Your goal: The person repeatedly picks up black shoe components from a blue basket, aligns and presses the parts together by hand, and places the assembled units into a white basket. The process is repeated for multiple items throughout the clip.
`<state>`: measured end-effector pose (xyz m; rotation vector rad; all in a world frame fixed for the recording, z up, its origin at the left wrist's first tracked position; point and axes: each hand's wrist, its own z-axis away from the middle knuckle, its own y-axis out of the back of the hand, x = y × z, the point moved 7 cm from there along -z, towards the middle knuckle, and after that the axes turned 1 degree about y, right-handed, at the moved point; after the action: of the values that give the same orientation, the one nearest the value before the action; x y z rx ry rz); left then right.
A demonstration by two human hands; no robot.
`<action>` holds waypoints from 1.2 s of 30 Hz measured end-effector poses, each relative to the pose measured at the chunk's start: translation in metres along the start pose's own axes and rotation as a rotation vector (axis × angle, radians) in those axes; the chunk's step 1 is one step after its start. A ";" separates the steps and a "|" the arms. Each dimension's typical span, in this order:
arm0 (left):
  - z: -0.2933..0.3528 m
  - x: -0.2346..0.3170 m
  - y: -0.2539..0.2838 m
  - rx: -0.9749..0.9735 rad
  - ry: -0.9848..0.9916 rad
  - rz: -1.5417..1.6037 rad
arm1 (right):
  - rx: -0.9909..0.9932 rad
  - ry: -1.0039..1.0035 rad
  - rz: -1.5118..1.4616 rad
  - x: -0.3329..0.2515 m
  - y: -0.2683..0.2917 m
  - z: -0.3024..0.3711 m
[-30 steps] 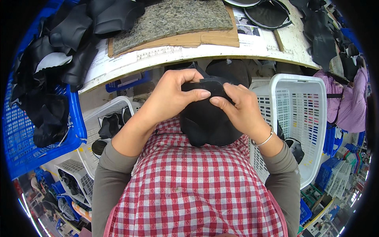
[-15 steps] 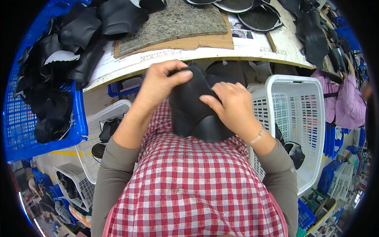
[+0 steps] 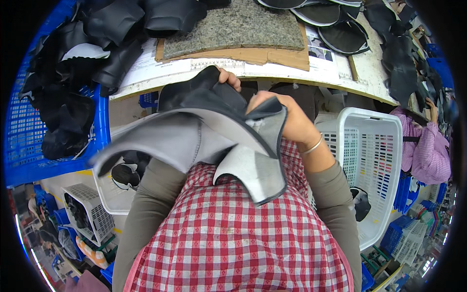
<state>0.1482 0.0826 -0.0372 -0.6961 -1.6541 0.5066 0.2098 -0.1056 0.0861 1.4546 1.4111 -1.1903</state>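
Observation:
A shoe upper (image 3: 180,138), black outside with a grey and white lining, hangs between my hands over the checked apron, its lining side turned up. My left hand (image 3: 228,79) is mostly hidden behind the upper; only its fingers show, curled over the black far edge. On the other side, my right hand (image 3: 299,124) grips the upper near a black folded edge, with the fingertips partly covered. The left end of the upper is smeared by motion.
A speckled stone slab (image 3: 233,29) lies on cardboard (image 3: 297,57) on the worktable. A blue basket (image 3: 103,129) piled with black uppers stands left. White baskets (image 3: 396,151) flank me. More uppers (image 3: 345,36) lie on the table. Another person's sleeve (image 3: 433,153) shows at right.
The upper has been turned from its black outside to its lining and spread out to the left. My left hand has gone behind it. The view has shifted slightly.

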 end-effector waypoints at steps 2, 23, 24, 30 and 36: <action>0.023 0.057 -0.008 0.317 -0.091 -0.424 | -0.007 -0.053 -0.051 -0.007 0.021 0.005; 0.054 0.080 -0.017 0.982 0.378 -0.625 | -0.075 -0.417 0.510 -0.017 0.046 0.015; 0.068 0.077 -0.016 0.931 0.492 -0.547 | -0.108 -0.337 0.546 -0.024 0.041 0.014; 0.085 0.125 -0.133 0.209 0.074 -0.590 | -0.092 -0.198 0.663 -0.043 0.028 0.008; 0.034 0.073 -0.185 0.150 -0.096 -1.608 | -0.079 -0.205 0.721 -0.041 0.023 0.005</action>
<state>0.0758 -0.0003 0.1321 0.8375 -1.6946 -0.5128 0.2342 -0.1234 0.1224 1.5406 0.6805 -0.7758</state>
